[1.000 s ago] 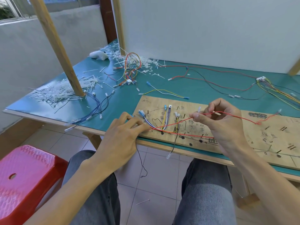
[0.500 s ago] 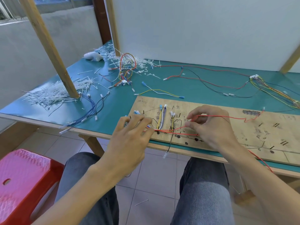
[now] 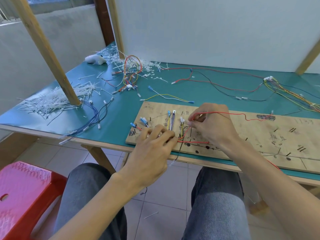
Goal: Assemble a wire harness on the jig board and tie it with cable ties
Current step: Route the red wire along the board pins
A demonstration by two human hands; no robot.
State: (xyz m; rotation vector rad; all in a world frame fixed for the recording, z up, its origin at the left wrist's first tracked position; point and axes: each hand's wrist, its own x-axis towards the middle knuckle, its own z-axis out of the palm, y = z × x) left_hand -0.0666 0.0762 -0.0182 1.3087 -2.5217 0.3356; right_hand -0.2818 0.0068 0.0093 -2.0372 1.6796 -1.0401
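Wires [image 3: 171,122] of several colours lie on the left part of the jig board [image 3: 259,135], which rests on the green surface [image 3: 121,108] near its front edge. Your right hand [image 3: 214,127] pinches the red wire [image 3: 225,112] between thumb and forefinger, just above the board. From your fingers the red wire runs to the right across the board. Another part of it bends down and goes along the near edge toward your left hand [image 3: 152,149]. The left hand lies on the board's left end with bent fingers over the wires. The red wire comes out from under its fingertips, but it cannot be told if you pinch it or only press it. A pile of white cable ties [image 3: 52,103] lies at the far left around a wooden post [image 3: 52,54], and a bundle of blue wires [image 3: 93,116] is just beside it. A looped harness [image 3: 132,70] lies well behind the board. A red stool [image 3: 22,193] stands on the floor at your left.
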